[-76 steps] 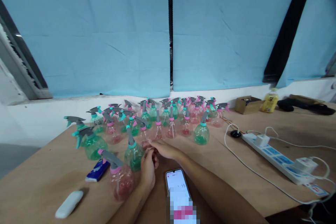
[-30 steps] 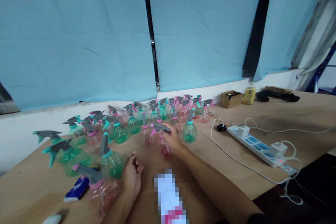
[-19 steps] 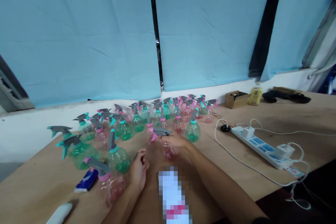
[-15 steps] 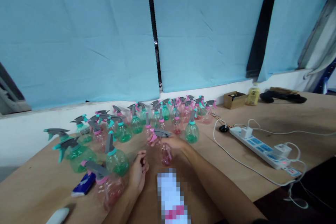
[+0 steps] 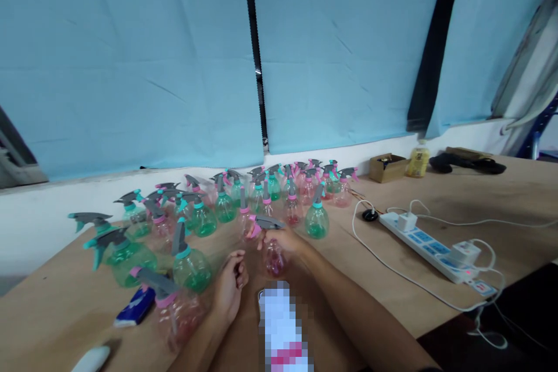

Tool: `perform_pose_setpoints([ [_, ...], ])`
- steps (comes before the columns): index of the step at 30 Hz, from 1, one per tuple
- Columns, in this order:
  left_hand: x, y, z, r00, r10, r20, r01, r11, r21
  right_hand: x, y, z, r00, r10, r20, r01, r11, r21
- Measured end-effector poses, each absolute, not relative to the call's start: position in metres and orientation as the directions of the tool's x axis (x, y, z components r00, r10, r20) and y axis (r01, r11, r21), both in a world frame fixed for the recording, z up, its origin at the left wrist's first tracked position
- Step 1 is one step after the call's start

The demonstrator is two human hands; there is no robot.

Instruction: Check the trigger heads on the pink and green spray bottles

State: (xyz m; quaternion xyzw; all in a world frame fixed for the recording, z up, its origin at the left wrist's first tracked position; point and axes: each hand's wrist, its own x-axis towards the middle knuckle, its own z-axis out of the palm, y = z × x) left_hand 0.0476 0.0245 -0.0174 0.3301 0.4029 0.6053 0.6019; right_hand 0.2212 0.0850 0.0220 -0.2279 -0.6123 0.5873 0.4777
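My right hand (image 5: 281, 239) is closed round the neck of a pink spray bottle (image 5: 274, 260), just under its grey and pink trigger head. The bottle stands upright in front of me. Left of it, my left hand (image 5: 232, 280) rests by the table with its fingers curled in, and I see nothing between them. Close to that hand are a green spray bottle (image 5: 192, 270) and a nearer pink spray bottle (image 5: 178, 318) with a grey head. Another green spray bottle (image 5: 317, 222) stands just beyond my right wrist.
Several more pink and green spray bottles crowd the table (image 5: 340, 285) towards the wall. A blue packet (image 5: 136, 306) and a phone, partly blurred (image 5: 279, 314), lie near me. On the right are a power strip (image 5: 425, 250) with cables, a cardboard box (image 5: 387, 168) and a yellow drink bottle (image 5: 418, 161).
The view has shifted very slightly, so the table things sit a little further left. Both hands keep almost the same pose, the right still on the pink spray bottle.
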Motion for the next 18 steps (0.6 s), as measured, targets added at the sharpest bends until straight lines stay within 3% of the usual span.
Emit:
perform_pose_setpoints([
  [10,0.0468,0.0244,-0.0188,-0.049,0.995,-0.090,-0.454,0.058,0.889,0.2215,0.0765,0.0306,-0.449,0.845,0.291,-0.285,0.173,-0.943],
  [18,0.0490,0.0228,-0.0155,-0.066,0.993,-0.102,-0.452,0.061,0.890,0.2228,0.0780,0.0315,-0.461,0.816,0.349,-0.264,0.249,-0.932],
])
